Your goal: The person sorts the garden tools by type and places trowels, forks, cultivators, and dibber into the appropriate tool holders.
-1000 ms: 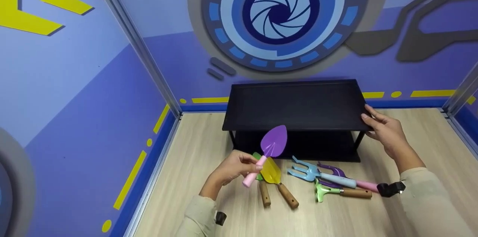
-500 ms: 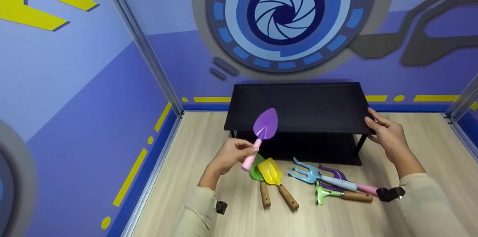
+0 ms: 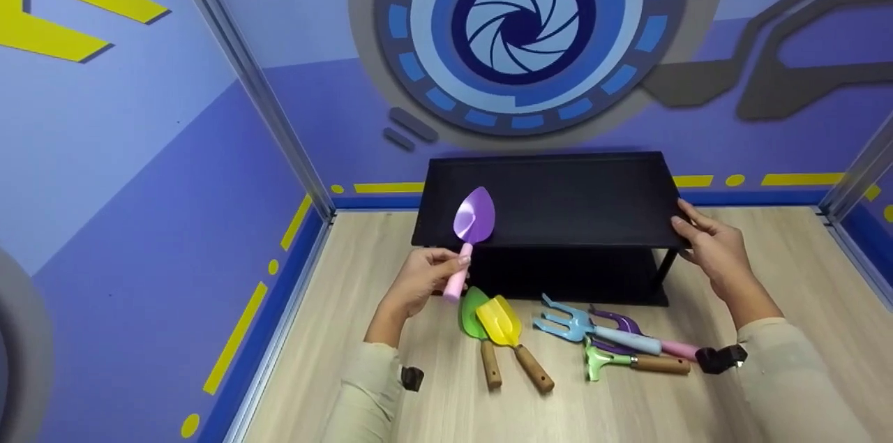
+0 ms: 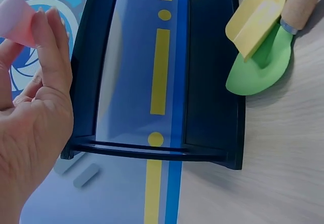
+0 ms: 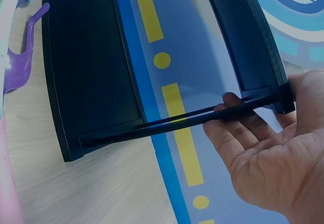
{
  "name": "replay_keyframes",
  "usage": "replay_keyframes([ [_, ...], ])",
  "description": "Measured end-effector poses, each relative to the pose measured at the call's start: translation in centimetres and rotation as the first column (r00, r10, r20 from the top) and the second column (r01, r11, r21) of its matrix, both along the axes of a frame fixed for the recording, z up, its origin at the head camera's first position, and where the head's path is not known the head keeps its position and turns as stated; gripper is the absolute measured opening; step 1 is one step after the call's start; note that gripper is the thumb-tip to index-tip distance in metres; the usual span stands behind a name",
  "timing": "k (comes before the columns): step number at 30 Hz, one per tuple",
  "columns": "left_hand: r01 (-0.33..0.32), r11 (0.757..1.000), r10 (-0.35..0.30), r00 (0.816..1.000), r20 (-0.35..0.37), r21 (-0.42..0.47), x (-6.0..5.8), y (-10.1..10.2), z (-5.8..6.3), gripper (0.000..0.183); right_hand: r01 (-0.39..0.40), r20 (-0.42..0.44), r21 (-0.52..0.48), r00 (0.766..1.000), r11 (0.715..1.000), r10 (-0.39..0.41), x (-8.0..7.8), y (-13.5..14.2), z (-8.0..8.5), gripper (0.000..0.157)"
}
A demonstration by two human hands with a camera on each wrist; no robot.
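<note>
In the head view my left hand (image 3: 417, 284) pinches the pink handle of a purple trowel (image 3: 474, 216). Its blade points up, over the left front part of the black two-tier shelf (image 3: 558, 199). The left wrist view shows the handle's pink end (image 4: 17, 21) between thumb and fingers. My right hand (image 3: 722, 254) grips the shelf's right end by the upper tier; in the right wrist view the fingers (image 5: 230, 135) curl round the end post. A green trowel (image 3: 473, 310) and a yellow scoop (image 3: 501, 321) lie on the table before the shelf, partly overlapping.
Right of the scoop lie a light-blue fork (image 3: 572, 323), a purple fork (image 3: 621, 319) with a pink handle, and a green tool (image 3: 600, 359) with a wooden handle. Behind the shelf stands a patterned blue wall (image 3: 314, 122). The wooden table (image 3: 363, 248) extends to both sides.
My left hand has raised the purple trowel up and leftward, from in front of the shelf to over its upper tier's front edge. The right hand has kept its grip on the shelf.
</note>
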State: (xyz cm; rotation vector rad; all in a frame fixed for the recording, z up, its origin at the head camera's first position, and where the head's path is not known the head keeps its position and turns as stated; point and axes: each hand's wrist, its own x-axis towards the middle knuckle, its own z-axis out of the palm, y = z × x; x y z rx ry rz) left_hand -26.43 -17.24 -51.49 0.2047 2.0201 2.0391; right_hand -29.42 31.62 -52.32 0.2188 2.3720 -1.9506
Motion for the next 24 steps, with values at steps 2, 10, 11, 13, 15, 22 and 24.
replay_keyframes([
  [2,-0.006,1.0,0.006,1.0,0.0,-0.002,0.0,0.1,0.1,0.024,-0.005,0.002,0.0,1.0,1.0,0.005,0.0,0.0,-0.1,0.071],
  [10,0.003,1.0,-0.003,1.0,-0.002,0.015,-0.7,0.8,0.2,0.032,-0.01,-0.02,0.015,1.0,1.0,0.01,0.2,-0.1,-0.4,0.071],
  [11,0.0,1.0,0.0,1.0,-0.002,0.015,-0.8,0.9,0.3,0.032,-0.006,-0.024,0.018,1.0,1.0,0.006,0.2,-0.2,-0.4,0.07],
  [13,-0.005,1.0,0.005,1.0,0.003,0.013,-1.0,1.0,0.5,0.032,0.004,-0.034,0.027,0.999,1.0,-0.003,0.2,-0.3,-0.4,0.07],
  [15,-0.01,1.0,0.01,1.0,0.017,0.016,-1.1,1.0,0.7,0.029,0.014,-0.043,0.044,0.999,0.999,-0.013,0.3,-0.5,-0.5,0.069],
  [22,-0.024,0.999,0.022,0.997,0.069,0.025,-1.5,1.3,0.9,0.025,0.031,-0.07,0.106,0.997,0.994,-0.023,0.3,-0.5,-0.6,0.066],
  [24,-0.038,0.999,0.036,0.996,0.077,0.027,-1.6,1.4,1.0,0.024,0.034,-0.067,0.109,0.997,0.993,-0.027,0.3,-0.5,-0.6,0.066],
])
